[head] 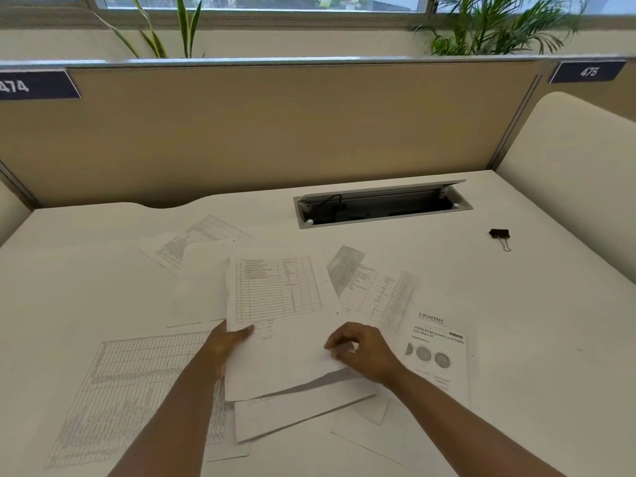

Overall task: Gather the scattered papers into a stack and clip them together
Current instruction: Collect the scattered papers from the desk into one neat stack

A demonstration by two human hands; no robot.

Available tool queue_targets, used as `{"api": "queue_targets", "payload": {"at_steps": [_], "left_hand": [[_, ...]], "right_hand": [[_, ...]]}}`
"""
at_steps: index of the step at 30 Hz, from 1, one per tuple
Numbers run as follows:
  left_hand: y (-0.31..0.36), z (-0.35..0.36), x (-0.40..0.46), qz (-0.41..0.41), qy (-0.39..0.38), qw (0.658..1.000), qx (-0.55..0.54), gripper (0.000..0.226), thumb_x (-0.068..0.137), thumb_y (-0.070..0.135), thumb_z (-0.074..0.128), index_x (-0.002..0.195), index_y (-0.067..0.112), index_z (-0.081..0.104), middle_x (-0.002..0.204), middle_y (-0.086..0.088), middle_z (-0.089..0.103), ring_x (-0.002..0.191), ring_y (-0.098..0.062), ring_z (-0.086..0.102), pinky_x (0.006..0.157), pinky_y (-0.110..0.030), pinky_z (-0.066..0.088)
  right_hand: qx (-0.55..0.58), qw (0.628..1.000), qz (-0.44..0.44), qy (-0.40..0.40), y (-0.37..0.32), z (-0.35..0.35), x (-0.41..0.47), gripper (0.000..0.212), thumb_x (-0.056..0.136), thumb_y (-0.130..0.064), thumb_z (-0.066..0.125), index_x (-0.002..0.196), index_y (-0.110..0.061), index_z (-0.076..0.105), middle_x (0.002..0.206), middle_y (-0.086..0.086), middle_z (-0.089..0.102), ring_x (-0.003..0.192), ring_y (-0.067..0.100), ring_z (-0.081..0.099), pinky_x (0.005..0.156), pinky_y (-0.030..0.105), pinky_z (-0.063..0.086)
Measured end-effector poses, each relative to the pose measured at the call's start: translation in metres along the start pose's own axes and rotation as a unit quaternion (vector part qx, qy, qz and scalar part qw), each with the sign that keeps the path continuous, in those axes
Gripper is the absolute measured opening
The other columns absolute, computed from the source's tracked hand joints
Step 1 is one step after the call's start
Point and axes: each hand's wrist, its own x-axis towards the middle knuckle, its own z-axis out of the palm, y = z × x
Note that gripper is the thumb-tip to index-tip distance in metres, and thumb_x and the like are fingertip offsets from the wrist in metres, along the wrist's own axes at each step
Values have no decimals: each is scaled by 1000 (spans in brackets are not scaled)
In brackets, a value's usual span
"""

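Several printed sheets lie scattered across the white desk [86, 270]. My left hand [229, 342] grips the left edge of a small lifted stack of papers [278, 315], thumb on top of its table-printed top sheet. My right hand [361, 352] pinches the stack's right edge with curled fingers. Loose sheets surround it: a large gridded sheet [137, 383] at the left front, a table sheet [196, 239] at the back left, another table sheet [375, 290] at the right, an academy flyer [437, 342] further right. A black binder clip [499, 234] lies far right, away from both hands.
An open cable tray [382, 204] is sunk into the desk at the back. A beige partition [275, 132] walls off the far edge, and a rounded white divider [568, 184] stands at the right. Plants stand behind the partition.
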Motion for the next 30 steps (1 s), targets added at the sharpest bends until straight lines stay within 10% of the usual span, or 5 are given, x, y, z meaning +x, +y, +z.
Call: {"api": "queue_targets", "payload": {"at_steps": [4,7,10,14,30], "left_hand": [[-1,2,-1,13,7,1000,15,47,81,-1,63,127,1,51,124,-22,60,111,-40,58,95,-54,46],[-1,0,1,9,-6,1000,14,49,80,-5,63,127,0,50,123,-23,59,112,-40,57,97,-56,44],[0,-1,1,5,-14,1000,8,52,78,-8,63,127,0,50,124,-24,59,113,-41,57,98,-58,42],[-2,0,3,11,-21,1000,1,54,76,-9,64,127,1,50,124,-24,59,112,-41,57,98,-61,41],[-6,1,8,25,-30,999,-22,52,75,-12,63,124,1,52,119,-24,60,104,-39,59,92,-53,47]], "right_hand": [[-1,985,78,-157,-6,-17,2,33,77,-2,69,75,-34,65,81,-17,67,71,-10,63,67,10,50],[-18,990,91,107,-4,-28,7,21,79,-5,67,75,-25,70,75,-8,68,63,-6,61,65,15,47],[-100,909,218,340,11,-44,11,23,79,-6,64,102,-6,68,106,16,64,98,27,62,84,32,47],[-140,850,430,269,14,-58,15,63,78,-31,71,125,3,47,130,22,42,122,37,44,97,42,44],[-153,828,498,210,-1,-34,49,70,72,-30,76,128,-5,42,135,12,39,126,27,37,100,41,40]]}}
